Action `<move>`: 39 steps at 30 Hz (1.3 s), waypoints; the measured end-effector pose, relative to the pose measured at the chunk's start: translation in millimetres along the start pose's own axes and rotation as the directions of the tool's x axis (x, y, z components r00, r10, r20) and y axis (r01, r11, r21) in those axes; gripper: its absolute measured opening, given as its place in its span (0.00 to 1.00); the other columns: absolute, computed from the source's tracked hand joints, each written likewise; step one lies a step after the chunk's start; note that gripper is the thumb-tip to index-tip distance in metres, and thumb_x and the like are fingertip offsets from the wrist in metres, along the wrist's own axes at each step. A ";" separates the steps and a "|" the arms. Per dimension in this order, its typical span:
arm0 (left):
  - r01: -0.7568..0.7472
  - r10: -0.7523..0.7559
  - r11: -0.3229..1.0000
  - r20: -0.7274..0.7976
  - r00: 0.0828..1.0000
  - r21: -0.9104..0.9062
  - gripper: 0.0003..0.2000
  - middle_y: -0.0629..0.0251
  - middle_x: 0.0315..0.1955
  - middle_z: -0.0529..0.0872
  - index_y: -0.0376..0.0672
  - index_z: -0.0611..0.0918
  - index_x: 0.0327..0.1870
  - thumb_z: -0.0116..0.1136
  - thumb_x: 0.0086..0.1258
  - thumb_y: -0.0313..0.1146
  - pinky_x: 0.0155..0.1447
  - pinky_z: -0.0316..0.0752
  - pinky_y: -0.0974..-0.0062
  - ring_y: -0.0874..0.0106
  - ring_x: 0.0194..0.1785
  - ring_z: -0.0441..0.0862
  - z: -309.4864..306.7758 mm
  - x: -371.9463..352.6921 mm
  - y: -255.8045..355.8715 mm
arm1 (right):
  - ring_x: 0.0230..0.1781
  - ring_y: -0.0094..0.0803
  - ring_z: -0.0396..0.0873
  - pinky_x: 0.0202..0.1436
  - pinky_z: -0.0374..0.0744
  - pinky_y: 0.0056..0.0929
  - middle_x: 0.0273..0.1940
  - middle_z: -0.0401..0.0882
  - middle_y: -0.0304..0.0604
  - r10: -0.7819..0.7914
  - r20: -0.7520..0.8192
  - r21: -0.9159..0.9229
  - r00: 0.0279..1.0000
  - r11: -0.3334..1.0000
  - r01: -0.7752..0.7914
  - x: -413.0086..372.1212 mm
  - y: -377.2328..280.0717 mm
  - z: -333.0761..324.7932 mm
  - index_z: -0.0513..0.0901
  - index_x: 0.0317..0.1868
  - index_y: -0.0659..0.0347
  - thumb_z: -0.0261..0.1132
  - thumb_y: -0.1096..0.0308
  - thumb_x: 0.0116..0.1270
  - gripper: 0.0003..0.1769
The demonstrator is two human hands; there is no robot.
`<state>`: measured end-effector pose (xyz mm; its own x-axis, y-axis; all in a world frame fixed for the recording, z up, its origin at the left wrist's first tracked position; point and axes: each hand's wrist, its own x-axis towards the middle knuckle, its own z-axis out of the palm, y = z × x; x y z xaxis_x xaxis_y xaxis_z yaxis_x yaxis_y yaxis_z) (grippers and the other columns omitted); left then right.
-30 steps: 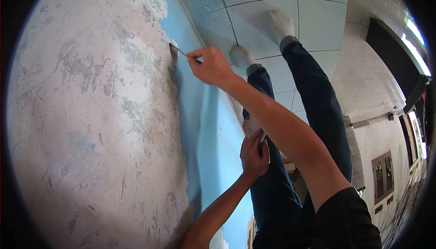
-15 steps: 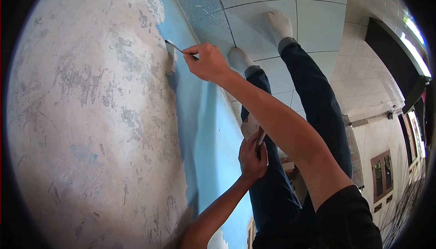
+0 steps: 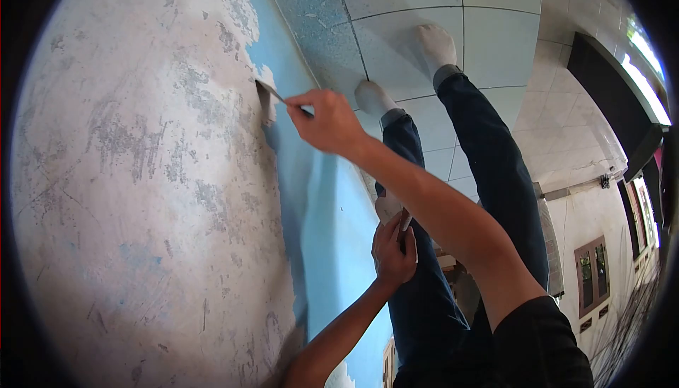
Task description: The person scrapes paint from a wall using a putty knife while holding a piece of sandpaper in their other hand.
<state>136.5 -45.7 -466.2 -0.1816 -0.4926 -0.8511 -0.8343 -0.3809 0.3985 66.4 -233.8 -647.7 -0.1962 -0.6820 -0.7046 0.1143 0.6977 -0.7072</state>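
Observation:
A wall fills the left side, with a rough whitish-grey scraped area (image 3: 163, 176) beside smooth light blue paint (image 3: 329, 246). My right hand (image 3: 327, 120) is closed on the handle of a thin metal scraper (image 3: 270, 91), whose blade touches the wall at the border between the whitish area and the blue. Lower down, near my legs, my left hand (image 3: 395, 255) is wrapped round an object with a brown handle (image 3: 404, 219) and a pale rounded part (image 3: 387, 206). Its exact shape is partly hidden by my fingers and right forearm.
My feet stand on pale tiled floor (image 3: 403, 48) close to the wall's base, with dusty specks on the tiles. At the right are a long dark object (image 3: 612, 94), a brown-framed window (image 3: 593, 275) and a pale wall (image 3: 566, 225).
My right hand and the scraper have moved slightly down in view, and a whitish patch now shows beside the blade. My left hand stays nearly in place with its object.

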 end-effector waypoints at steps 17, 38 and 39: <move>0.051 -0.051 0.999 0.039 0.998 0.018 0.18 0.46 0.54 0.84 0.32 0.80 0.60 0.58 0.73 0.31 0.63 0.75 0.55 0.48 0.57 0.81 -1.5 -2.1 0.4 | 0.29 0.49 0.87 0.38 0.84 0.41 0.31 0.88 0.55 0.109 -0.021 -0.064 0.994 0.992 -0.110 43.9 -0.2 5.6 0.92 0.44 0.58 0.65 0.67 0.67 0.12; 0.092 -0.091 0.996 0.033 0.995 -0.017 0.17 0.45 0.51 0.83 0.31 0.79 0.59 0.58 0.73 0.27 0.63 0.76 0.58 0.50 0.57 0.83 -3.1 1.2 11.6 | 0.41 0.48 0.89 0.46 0.85 0.39 0.45 0.90 0.53 0.088 0.036 0.002 0.995 0.996 -0.088 20.4 -5.7 -6.9 0.92 0.48 0.59 0.68 0.67 0.69 0.11; 0.078 -0.078 0.997 0.031 0.997 0.004 0.17 0.45 0.51 0.83 0.31 0.79 0.60 0.58 0.73 0.27 0.63 0.76 0.58 0.49 0.57 0.82 -2.8 2.5 11.1 | 0.41 0.48 0.89 0.46 0.85 0.40 0.45 0.90 0.53 0.087 0.037 -0.001 0.995 0.996 -0.087 22.4 -5.4 -9.5 0.92 0.48 0.59 0.68 0.67 0.69 0.11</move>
<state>128.2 -53.3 -462.9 -0.1323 -0.4372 -0.8896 -0.8477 -0.4152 0.3301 52.1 -250.7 -659.1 -0.1490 -0.6262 -0.7653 0.1297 0.7549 -0.6429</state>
